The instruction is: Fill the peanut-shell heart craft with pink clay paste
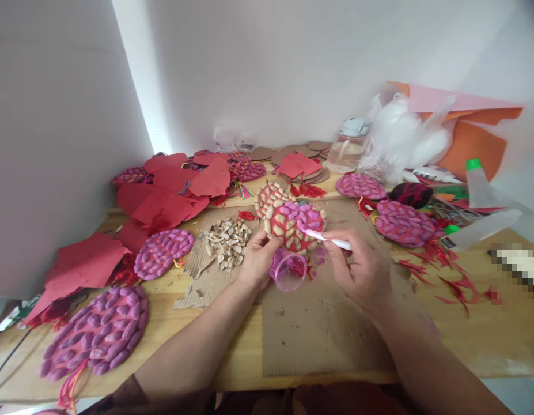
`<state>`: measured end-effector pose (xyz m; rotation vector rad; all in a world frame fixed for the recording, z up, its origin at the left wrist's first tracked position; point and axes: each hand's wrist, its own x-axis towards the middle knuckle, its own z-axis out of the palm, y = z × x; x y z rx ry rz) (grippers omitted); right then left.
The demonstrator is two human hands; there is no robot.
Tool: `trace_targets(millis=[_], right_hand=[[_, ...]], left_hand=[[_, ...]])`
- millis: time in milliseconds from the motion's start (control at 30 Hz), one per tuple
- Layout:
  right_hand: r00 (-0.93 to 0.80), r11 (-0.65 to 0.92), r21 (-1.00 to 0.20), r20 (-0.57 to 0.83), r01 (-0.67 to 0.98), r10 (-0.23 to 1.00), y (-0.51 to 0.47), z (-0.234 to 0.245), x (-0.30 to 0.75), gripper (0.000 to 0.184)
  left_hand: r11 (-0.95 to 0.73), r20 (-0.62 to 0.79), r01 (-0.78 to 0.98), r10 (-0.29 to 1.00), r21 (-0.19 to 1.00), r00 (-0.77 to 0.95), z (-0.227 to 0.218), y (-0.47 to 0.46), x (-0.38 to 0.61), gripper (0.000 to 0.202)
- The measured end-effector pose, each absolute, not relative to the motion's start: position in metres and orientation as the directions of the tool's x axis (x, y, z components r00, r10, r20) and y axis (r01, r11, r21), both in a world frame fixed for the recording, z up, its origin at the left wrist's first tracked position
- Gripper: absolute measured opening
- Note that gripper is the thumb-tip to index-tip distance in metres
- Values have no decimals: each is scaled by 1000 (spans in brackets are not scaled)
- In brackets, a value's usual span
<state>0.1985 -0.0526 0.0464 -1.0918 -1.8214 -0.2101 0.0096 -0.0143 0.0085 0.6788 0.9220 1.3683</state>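
Observation:
A round red disc covered in peanut shells is held at its lower left edge by my left hand. Some shells near its top are bright pink; the others are bare tan. A clear plastic cup with pink paint inside tilts beside my left hand's fingers; how it is held is partly hidden. My right hand pinches a white-handled paintbrush, its pink tip touching the shells. Behind lies another disc of unpainted shells. Loose peanut shells are piled on cardboard to the left.
A cardboard sheet lies under my hands. Purple-painted discs stand on both sides of the wooden table. Red paper pieces are heaped at left. At the back right are a lidded jar, plastic bags and a green-capped glue bottle.

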Motion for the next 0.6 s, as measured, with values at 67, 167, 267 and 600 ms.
trace_targets(millis=[67,167,267,600], right_hand=[[-119,585,-309,807,750,579,-52,46,199,11],[-122,595,-303,814,744,567,-51,47,199,12],[-153,606,-282,811,744,565,-51,47,199,11],[-190,638,-258,816,726,546,-50,50,197,12]], left_hand=[[112,-151,-505,988,855,-37,8,-14,10,38],[121,-151,-499,988,858,-20,7,-14,9,39],[129,-159,-513,987,848,-14,5,-14,8,39],[105,-145,-510,989,854,-40,8,-14,9,39]])
